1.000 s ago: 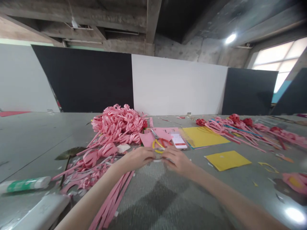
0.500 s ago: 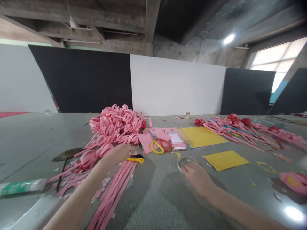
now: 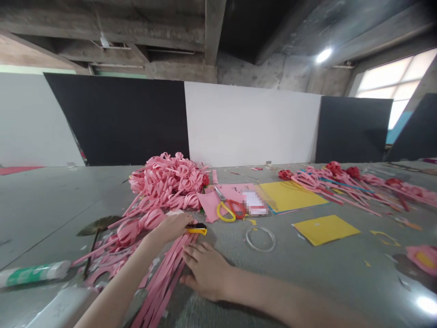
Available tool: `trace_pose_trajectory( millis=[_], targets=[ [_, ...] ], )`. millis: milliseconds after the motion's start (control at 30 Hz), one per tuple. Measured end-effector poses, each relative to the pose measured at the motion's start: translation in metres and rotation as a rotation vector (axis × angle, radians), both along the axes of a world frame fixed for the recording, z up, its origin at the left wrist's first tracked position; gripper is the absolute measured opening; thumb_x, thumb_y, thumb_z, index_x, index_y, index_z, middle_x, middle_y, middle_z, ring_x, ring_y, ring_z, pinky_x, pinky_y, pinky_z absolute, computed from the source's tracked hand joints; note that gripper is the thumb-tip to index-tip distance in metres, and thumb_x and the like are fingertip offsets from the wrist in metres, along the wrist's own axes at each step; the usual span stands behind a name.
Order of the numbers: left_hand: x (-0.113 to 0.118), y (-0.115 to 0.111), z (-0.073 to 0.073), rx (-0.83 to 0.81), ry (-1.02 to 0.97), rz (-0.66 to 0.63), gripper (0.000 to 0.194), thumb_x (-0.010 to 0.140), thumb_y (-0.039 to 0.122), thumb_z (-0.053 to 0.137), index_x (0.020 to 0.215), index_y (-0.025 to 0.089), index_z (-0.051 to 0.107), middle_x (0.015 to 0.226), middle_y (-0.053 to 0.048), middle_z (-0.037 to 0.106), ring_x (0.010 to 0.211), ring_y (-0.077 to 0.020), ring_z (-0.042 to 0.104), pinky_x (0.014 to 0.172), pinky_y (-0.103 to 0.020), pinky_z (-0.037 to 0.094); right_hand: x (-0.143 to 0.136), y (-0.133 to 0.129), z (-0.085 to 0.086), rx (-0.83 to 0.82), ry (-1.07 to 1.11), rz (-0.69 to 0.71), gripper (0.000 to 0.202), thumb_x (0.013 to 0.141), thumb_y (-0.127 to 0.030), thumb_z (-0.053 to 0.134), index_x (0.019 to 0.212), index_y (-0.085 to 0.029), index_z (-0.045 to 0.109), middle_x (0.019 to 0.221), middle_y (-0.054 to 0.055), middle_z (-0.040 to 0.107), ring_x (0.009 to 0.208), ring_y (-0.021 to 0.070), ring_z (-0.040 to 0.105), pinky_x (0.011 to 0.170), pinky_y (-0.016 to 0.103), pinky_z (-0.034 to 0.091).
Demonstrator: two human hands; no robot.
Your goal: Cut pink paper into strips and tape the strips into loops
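My left hand (image 3: 175,227) is closed around one end of a yellow and black utility knife (image 3: 197,229), over the top of a bundle of pink paper strips (image 3: 160,291). The fingers' undersides are hidden. Beside the knife, my right hand (image 3: 206,271) lies low with its fingers stretched out, fingertips at the strips' right edge. To its right a clear, thin-walled ring (image 3: 260,238) rests on the table. Scissors (image 3: 227,212) with yellow and red handles lie beyond the knife, partly on pink paper (image 3: 209,205).
A heap of curled pink paper strips (image 3: 170,180) stands at the back left. A phone (image 3: 254,202) and yellow sheets (image 3: 326,230) lie right of centre. A green and white tube (image 3: 34,274) is at the left edge. More pink and red paper flowers (image 3: 336,175) lie far right.
My right hand has left the clear ring and moved left to the strips. The ring now lies uncovered. My left hand stays by the knife, almost unmoved.
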State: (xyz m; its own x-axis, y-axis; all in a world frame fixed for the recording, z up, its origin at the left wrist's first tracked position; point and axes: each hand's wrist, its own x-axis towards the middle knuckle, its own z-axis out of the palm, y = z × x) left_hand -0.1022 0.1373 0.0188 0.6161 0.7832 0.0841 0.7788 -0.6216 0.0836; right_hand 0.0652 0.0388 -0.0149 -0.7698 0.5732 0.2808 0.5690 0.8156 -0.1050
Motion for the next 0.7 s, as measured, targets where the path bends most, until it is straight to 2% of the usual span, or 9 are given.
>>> trace_pose_trajectory(
  millis=[167,367,433,567,700],
  targets=[
    [0.0,0.0,0.0,0.028,0.029,-0.011,0.017,0.079,0.031,0.048,0.086,0.022,0.061,0.086,-0.005,0.063,0.081,-0.0222,0.056,0.072,-0.029,0.038,0.017,-0.009,-0.001,-0.138,-0.004,-0.008,0.056,0.088,-0.046,0.024,0.128,-0.008,0.034,0.135,0.013,0.033,0.124,0.0216,0.026,0.101,0.044,0.021],
    [0.001,0.002,-0.002,0.033,0.051,-0.004,0.016,0.078,0.028,0.048,0.086,0.021,0.061,0.083,-0.005,0.062,0.079,-0.0219,0.056,0.07,-0.029,0.039,0.062,-0.028,0.007,-0.251,-0.004,-0.003,0.051,0.089,-0.042,0.029,0.131,-0.015,0.03,0.138,0.008,0.028,0.126,0.019,0.023,0.104,0.042,0.014],
    [0.002,0.002,-0.001,0.032,0.062,-0.005,0.016,0.078,0.028,0.049,0.085,0.021,0.061,0.082,-0.004,0.062,0.078,-0.0215,0.056,0.07,-0.028,0.039,0.08,-0.035,0.013,-0.312,-0.032,0.037,0.05,0.088,-0.042,0.031,0.132,-0.017,0.029,0.138,0.007,0.028,0.126,0.0185,0.022,0.104,0.04,0.015],
    [0.005,-0.002,0.004,0.036,0.077,0.001,0.017,0.077,0.031,0.05,0.083,0.02,0.061,0.082,-0.005,0.063,0.077,-0.0223,0.057,0.07,-0.028,0.039,0.116,-0.047,0.026,-0.357,-0.067,0.088,0.048,0.088,-0.041,0.033,0.13,-0.018,0.034,0.134,0.007,0.035,0.122,0.0176,0.031,0.103,0.036,0.019],
    [0.013,-0.016,0.022,0.044,0.078,-0.007,0.025,0.077,0.029,0.051,0.099,0.021,0.056,0.101,-0.007,0.06,0.09,-0.0225,0.055,0.075,-0.028,0.04,0.139,-0.055,0.03,-0.289,-0.106,0.175,0.038,0.088,-0.035,0.037,0.121,-0.019,0.046,0.121,0.005,0.051,0.113,0.016,0.043,0.1,0.033,0.024]
  ],
)
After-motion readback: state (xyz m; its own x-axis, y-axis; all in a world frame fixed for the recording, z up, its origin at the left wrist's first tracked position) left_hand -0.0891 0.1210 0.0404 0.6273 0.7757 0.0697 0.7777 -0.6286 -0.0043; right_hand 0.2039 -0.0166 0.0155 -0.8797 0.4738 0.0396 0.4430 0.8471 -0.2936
